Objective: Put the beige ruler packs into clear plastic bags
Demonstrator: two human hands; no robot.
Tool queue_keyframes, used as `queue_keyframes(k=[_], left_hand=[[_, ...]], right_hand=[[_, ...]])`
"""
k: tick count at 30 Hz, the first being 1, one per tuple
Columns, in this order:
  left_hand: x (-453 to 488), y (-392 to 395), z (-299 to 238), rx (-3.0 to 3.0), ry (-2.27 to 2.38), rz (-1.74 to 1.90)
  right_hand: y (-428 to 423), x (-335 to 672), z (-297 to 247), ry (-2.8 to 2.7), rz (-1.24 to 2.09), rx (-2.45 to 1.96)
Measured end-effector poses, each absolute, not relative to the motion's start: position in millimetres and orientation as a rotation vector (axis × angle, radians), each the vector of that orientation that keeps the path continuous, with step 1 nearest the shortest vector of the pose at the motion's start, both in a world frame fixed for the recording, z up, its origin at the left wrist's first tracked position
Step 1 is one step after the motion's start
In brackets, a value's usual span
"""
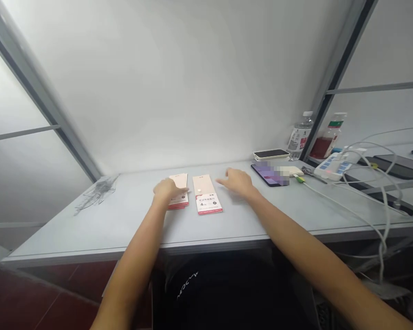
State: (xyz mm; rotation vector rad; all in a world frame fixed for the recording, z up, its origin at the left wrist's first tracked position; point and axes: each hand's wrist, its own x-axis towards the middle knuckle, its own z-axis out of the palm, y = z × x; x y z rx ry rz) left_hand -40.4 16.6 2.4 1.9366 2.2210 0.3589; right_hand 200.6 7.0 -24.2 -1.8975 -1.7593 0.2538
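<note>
Two piles of long pink-and-white cards lie on the grey table (124,220). My left hand (167,190) rests on the left pile (179,198), fingers curled down over it. The right pile (206,195) lies flat just beside it, untouched. My right hand (237,181) hovers low over the table to the right of that pile, fingers stretched out toward the left, holding nothing.
A phone (270,175) with a lit screen lies right of my right hand, a white box (271,155) behind it. Two bottles (300,135) stand at the back right. A power strip (332,166) and white cables (351,208) cover the right side. Crumpled clear plastic (96,192) lies far left.
</note>
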Motion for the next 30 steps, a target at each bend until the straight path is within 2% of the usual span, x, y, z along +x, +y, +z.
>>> queue_keyframes(k=[6, 12, 17, 25, 30], left_hand=[[-55, 20, 5, 1.732, 2.232, 0.084], [-55, 21, 6, 1.732, 2.231, 0.178], [-57, 21, 6, 1.760, 2.242, 0.217], [-58, 26, 5, 1.792, 2.265, 0.195], [-57, 25, 7, 1.743, 2.324, 0.332]], right_hand=[[7, 219, -18, -1.883, 0.342, -2.281], [6, 211, -14, -1.907, 0.366, -2.359], [5, 215, -13, -1.822, 0.247, -2.382], [13, 229, -17, -1.753, 0.362, -2.365], [13, 230, -18, -1.748, 0.347, -2.315]])
